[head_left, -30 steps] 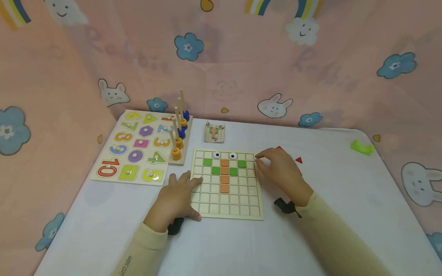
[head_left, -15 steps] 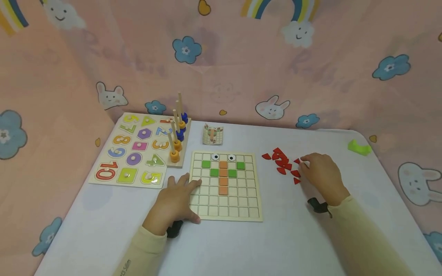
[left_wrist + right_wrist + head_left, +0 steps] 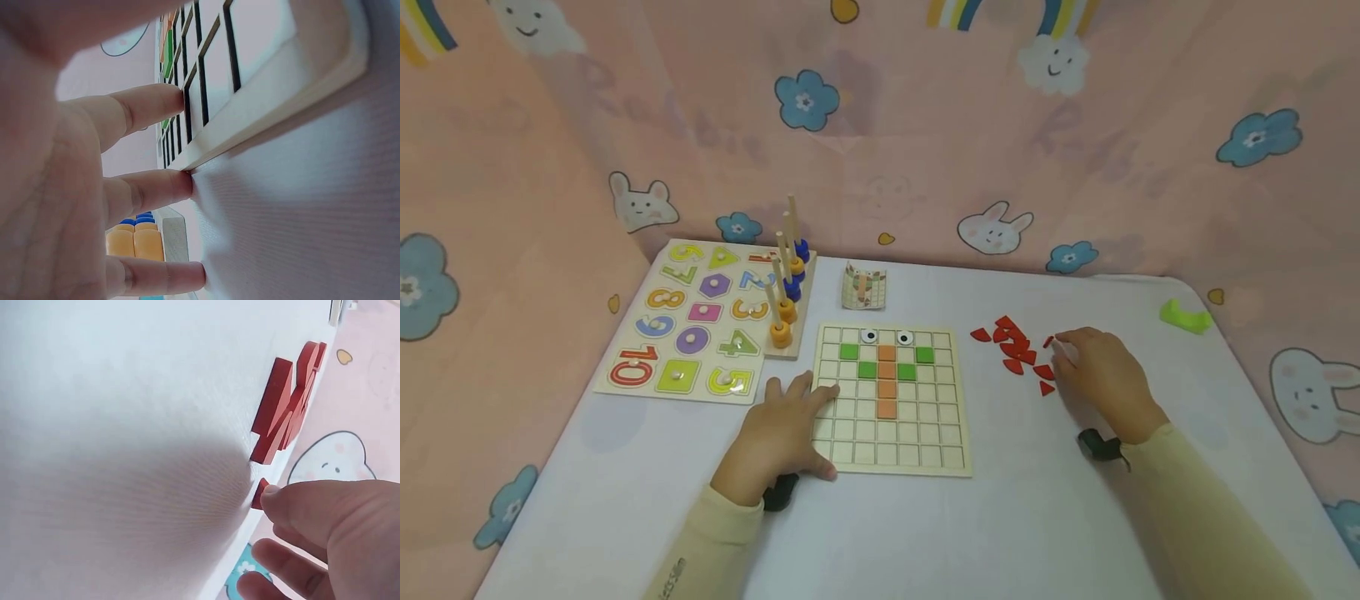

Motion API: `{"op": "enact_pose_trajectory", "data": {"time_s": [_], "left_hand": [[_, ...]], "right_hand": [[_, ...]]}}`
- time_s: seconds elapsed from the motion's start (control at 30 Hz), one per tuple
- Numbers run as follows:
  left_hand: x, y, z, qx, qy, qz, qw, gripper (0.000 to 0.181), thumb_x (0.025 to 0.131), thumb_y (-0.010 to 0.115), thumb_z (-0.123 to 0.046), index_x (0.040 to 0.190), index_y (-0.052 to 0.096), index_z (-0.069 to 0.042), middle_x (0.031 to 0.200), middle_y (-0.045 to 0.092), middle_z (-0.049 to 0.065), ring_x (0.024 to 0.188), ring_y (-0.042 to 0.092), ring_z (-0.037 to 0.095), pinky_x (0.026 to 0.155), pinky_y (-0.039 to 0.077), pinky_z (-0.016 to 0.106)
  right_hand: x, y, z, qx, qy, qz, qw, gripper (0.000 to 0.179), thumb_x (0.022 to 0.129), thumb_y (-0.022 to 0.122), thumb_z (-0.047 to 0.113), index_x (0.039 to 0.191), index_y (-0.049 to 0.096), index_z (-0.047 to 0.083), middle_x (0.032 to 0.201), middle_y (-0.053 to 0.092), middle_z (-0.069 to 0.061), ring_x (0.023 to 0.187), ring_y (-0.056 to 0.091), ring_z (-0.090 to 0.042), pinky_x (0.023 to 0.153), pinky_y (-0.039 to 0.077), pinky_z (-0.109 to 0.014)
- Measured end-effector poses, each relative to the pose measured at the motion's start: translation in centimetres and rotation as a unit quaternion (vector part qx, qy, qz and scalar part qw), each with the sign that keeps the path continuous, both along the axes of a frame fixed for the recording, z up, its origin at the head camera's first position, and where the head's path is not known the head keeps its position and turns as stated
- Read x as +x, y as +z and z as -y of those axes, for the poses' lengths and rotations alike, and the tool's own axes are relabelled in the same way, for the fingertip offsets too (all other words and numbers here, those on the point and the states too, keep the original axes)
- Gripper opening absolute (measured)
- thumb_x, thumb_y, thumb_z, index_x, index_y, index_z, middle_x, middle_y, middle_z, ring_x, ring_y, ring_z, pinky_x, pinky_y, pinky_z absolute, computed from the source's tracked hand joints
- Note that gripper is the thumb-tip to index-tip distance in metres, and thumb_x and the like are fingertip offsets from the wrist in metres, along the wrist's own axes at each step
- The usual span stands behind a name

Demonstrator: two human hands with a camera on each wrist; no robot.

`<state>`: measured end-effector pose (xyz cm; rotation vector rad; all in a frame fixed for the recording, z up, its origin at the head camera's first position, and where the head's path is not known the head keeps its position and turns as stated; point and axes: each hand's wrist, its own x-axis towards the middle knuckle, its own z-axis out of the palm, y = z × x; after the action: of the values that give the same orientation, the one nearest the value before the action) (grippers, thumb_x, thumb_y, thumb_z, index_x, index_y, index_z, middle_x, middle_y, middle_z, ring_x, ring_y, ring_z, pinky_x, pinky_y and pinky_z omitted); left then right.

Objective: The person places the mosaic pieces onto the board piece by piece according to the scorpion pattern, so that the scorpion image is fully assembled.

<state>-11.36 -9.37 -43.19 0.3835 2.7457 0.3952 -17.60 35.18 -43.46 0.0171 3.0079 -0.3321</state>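
Note:
My right hand (image 3: 1105, 383) pinches a small red piece (image 3: 1048, 342) between thumb and index finger, at the right side of a loose group of red pieces (image 3: 1013, 347). In the right wrist view the thumb tip covers part of that small red piece (image 3: 259, 495), which stands just above or on the cloth. My left hand (image 3: 778, 437), fingers spread, rests on the left edge of a wooden grid board (image 3: 917, 454). On the board lie orange squares (image 3: 887, 389), green squares (image 3: 906, 372) and two eye discs (image 3: 905, 337).
A number and shape puzzle board (image 3: 681, 333) lies at the left, beside a peg stand with blue and orange rings (image 3: 782, 333). Behind the grid board is a small picture card (image 3: 863, 287). A lime green piece (image 3: 1186, 317) sits at the far right.
My right hand has moved from the grid board's right edge to the red pieces and taken hold of a small one, now tipped up. The left hand stays in place.

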Motion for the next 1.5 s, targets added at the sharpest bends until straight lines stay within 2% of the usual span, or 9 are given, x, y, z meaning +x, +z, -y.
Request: {"op": "enact_pose_trajectory", "data": {"time_s": [0.33, 0.47, 0.67, 0.83, 1.03, 1.3, 1.4, 1.5], "left_hand": [[0.1, 0.3, -0.1, 0.003, 0.003, 0.001, 1.0000, 0.113, 0.056, 0.105, -0.045, 0.155, 0.057, -0.023, 0.164, 0.040, 0.019, 0.115, 0.043, 0.039, 0.066, 0.047, 0.039], [0.1, 0.3, 0.0, 0.007, 0.003, 0.000, 1.0000, 0.112, 0.055, 0.105, -0.045, 0.154, 0.057, -0.022, 0.163, 0.040, 0.019, 0.114, 0.043, 0.039, 0.065, 0.046, 0.039], [0.2, 0.5, 0.0, 0.006, 0.003, 0.000, 1.0000, 0.112, 0.055, 0.106, -0.044, 0.154, 0.057, -0.022, 0.163, 0.040, 0.019, 0.114, 0.043, 0.039, 0.065, 0.047, 0.040], [0.2, 0.8, 0.0, 0.007, 0.004, 0.001, 1.0000, 0.112, 0.056, 0.106, -0.043, 0.154, 0.057, -0.021, 0.163, 0.040, 0.020, 0.114, 0.043, 0.039, 0.066, 0.047, 0.040], [0.2, 0.8, -0.1, 0.004, 0.001, 0.001, 1.0000, 0.111, 0.057, 0.105, -0.044, 0.154, 0.057, -0.022, 0.163, 0.040, 0.019, 0.115, 0.043, 0.039, 0.067, 0.048, 0.041], [0.0, 0.5, -0.1, 0.000, 0.001, 0.002, 1.0000, 0.111, 0.057, 0.105, -0.044, 0.154, 0.057, -0.022, 0.164, 0.040, 0.019, 0.117, 0.043, 0.040, 0.067, 0.049, 0.041], [0.0, 0.4, -0.1, 0.001, 0.001, 0.003, 1.0000, 0.112, 0.057, 0.105, -0.045, 0.155, 0.056, -0.023, 0.164, 0.040, 0.019, 0.117, 0.043, 0.040, 0.068, 0.049, 0.041], [0.0, 0.3, 0.1, 0.001, -0.002, 0.001, 1.0000, 0.112, 0.056, 0.105, -0.046, 0.155, 0.056, -0.023, 0.164, 0.040, 0.019, 0.117, 0.043, 0.040, 0.067, 0.049, 0.041]], "right_hand": [[-0.8, -0.4, -0.3, -0.011, 0.036, 0.006, 0.9993, 0.046, 0.102, 0.066, 0.020, 0.139, 0.062, -0.008, 0.138, 0.060, -0.034, 0.131, 0.051, -0.055, 0.107, 0.040, -0.068], [-0.8, -0.3, -0.2, -0.017, 0.021, 0.020, 0.9994, 0.049, 0.103, 0.067, 0.023, 0.143, 0.060, -0.004, 0.142, 0.057, -0.034, 0.134, 0.047, -0.056, 0.107, 0.039, -0.070], [-0.3, 0.0, 0.0, -0.011, 0.013, 0.018, 0.9997, 0.041, 0.101, 0.067, 0.024, 0.132, 0.068, -0.003, 0.135, 0.062, -0.032, 0.128, 0.050, -0.055, 0.103, 0.043, -0.069], [-0.1, 0.3, 0.2, -0.016, 0.009, 0.029, 0.9994, 0.041, 0.101, 0.067, 0.023, 0.133, 0.069, -0.002, 0.135, 0.063, -0.032, 0.128, 0.052, -0.055, 0.103, 0.044, -0.069], [-0.4, 0.3, 0.5, -0.017, 0.048, 0.010, 0.9987, 0.027, 0.099, 0.071, 0.014, 0.121, 0.075, -0.003, 0.122, 0.071, -0.027, 0.119, 0.059, -0.050, 0.100, 0.048, -0.065], [-0.8, 0.1, 0.3, 0.036, 0.126, -0.004, 0.9914, 0.025, 0.094, 0.078, 0.004, 0.117, 0.075, -0.005, 0.113, 0.073, -0.022, 0.112, 0.061, -0.044, 0.099, 0.051, -0.059], [-0.6, 0.5, 0.6, 0.030, 0.132, -0.011, 0.9908, 0.022, 0.093, 0.079, 0.007, 0.113, 0.076, -0.001, 0.113, 0.073, -0.019, 0.113, 0.059, -0.042, 0.099, 0.051, -0.059], [0.0, 1.7, 2.5, 0.000, 0.146, -0.047, 0.9881, 0.018, 0.092, 0.081, 0.009, 0.109, 0.078, 0.003, 0.110, 0.074, -0.016, 0.110, 0.060, -0.039, 0.095, 0.054, -0.056]]}}
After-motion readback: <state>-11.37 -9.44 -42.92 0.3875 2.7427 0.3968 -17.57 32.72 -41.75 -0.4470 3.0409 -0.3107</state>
